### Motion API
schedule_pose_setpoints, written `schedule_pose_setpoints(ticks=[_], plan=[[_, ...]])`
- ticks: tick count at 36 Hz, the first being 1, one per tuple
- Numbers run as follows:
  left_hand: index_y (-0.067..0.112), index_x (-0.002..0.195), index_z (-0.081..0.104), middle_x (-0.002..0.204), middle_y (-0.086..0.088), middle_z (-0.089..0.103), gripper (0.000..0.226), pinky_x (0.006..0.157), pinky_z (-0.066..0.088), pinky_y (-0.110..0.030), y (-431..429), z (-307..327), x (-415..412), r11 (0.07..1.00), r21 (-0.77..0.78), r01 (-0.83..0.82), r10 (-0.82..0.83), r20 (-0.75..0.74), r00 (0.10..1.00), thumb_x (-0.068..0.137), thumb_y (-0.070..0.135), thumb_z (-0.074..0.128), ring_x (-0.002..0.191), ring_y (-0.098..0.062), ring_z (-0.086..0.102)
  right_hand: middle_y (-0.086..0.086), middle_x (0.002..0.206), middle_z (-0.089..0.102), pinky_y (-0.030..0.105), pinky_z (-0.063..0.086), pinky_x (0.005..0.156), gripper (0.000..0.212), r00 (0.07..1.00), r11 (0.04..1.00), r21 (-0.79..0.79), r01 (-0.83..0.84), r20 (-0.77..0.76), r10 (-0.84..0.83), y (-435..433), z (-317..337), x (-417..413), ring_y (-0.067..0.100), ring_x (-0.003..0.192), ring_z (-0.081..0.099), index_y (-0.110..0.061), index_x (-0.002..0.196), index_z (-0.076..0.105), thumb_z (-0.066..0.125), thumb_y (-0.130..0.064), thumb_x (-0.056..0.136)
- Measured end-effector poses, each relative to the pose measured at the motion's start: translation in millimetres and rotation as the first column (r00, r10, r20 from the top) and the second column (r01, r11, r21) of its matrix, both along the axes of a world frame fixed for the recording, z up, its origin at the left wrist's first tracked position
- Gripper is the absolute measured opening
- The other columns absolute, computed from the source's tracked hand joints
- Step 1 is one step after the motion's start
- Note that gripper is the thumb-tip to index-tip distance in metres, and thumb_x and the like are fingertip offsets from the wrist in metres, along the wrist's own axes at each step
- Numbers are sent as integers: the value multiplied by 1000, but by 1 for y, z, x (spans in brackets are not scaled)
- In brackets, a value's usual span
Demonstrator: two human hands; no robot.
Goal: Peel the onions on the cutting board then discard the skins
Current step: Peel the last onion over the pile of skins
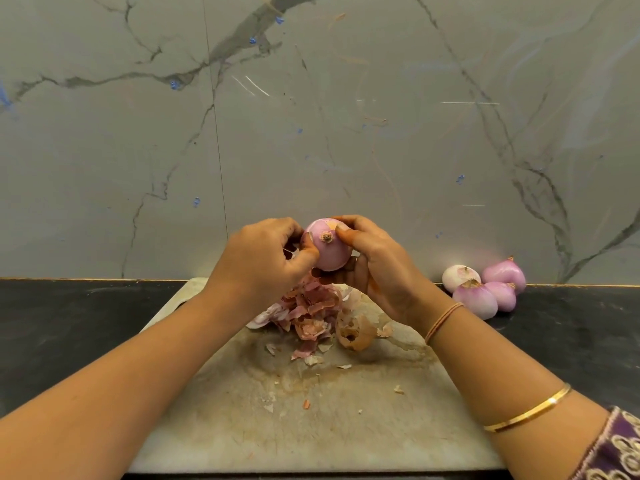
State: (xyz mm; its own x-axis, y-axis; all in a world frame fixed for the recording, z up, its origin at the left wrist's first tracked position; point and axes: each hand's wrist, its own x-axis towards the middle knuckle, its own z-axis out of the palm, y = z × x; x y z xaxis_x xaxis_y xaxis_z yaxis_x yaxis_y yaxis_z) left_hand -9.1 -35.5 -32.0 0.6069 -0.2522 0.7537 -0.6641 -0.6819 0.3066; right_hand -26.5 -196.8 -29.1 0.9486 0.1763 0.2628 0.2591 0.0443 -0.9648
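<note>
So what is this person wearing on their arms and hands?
No gloves or rings show. The left hand and its forearm are bare of any wear. By the right hand, a thin orange-tan thread band circles the wrist, a slim gold bangle sits further up the forearm, and a purple sleeve with cream looped embroidery begins beyond it.
</note>
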Motion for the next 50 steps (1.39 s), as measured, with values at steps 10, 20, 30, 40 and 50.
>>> schedule_pose_setpoints(ticks=[10, 20, 30, 40, 50], plan=[[7, 67, 61, 56, 5, 49, 36, 45, 20, -11, 1, -2, 5, 984, 149, -101, 69, 202, 977, 86, 31, 42, 49, -14, 41, 15, 123, 55, 37, 57, 79, 26, 999, 999, -12, 46, 9, -46, 0, 0, 1, 30, 97, 63, -10, 124, 51, 42, -22, 103], [11, 81, 58, 72, -1, 61, 19, 53, 36, -21, 0, -3, 6, 997, 21, -74, 74, 2, 997, 96, 14, 47, 65, -19, 53, 18, 123, 55, 31, 52, 66, 24, 998, 983, 181, -13, -56, 24, -3, 2, -3, 26, 74, 62, -13, 108, 60, 38, -20, 103], [19, 111, 71, 105, 0, 71, 24, 74, 47, -25, 7, -3, 15, 981, 104, -165, 182, -184, 966, 93, 28, 58, 83, -11, 59, 16, 119, 55, 28, 48, 59, 24, 997, 986, 166, -16, -67, 28, -5, 2, -2, 27, 83, 56, -13, 108, 58, 37, -21, 100], [35, 90, 68, 85, 24, 64, 20, 68, 47, -8, 3, 3, 0, 981, -177, 80, -110, -169, 979, 81, 41, 51, 84, 7, 61, 13, 107, 55, 25, 45, 60, 18, 998, 998, 18, 55, -40, -54, -5, 2, 0, 25, 89, 52, -18, 100, 56, 39, -22, 99], [22, 78, 65, 68, 17, 57, 49, 54, 34, -12, -1, 0, -1, 998, 16, 65, -64, -52, 997, 74, 58, 31, 70, -3, 55, 23, 122, 56, 30, 50, 70, 19, 999, 1000, 30, 9, -40, -8, -3, 0, 0, 28, 96, 56, -15, 105, 57, 40, -20, 100]])
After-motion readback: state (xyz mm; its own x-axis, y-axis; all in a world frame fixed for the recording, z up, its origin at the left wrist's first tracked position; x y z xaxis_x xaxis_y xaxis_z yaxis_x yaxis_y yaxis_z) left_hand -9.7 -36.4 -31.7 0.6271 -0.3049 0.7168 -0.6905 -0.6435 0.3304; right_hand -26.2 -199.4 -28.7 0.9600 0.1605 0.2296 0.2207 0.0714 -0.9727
